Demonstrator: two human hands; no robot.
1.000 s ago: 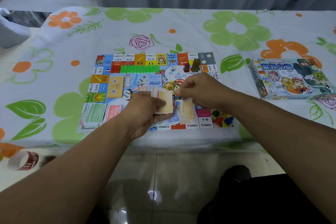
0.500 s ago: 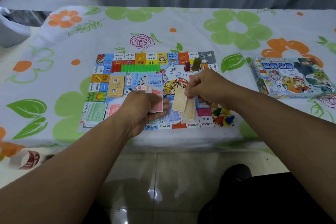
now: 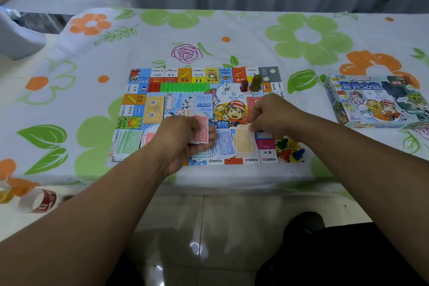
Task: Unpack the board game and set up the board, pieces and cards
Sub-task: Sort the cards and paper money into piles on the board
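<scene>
Roughly near-to-far: red notes [image 3: 201, 132] in left hand [image 3: 181, 139]; right hand [image 3: 271, 114] pinches yellow pile [image 3: 243, 144].

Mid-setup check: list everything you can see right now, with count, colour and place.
board: 1, multicolour, table centre
box: 1, blue-green, right of board
houses: one row, green, board's far side
die: 1, white, right of houses
tall pieces: 2, red and olive, right of die
card deck: 1, yellow, board's left part
green notes: 1 pile, board's near left corner
blue notes: 1 pile, near edge
yellow notes: 1 pile, right of blue notes
red notes: 1 stack, gripped above near edge
pawns: 3, green, red, blue, board's near right corner
tape roll: 1, red-white, lower left
left hand: grips red notes
right hand: pinches top of yellow notes
</scene>
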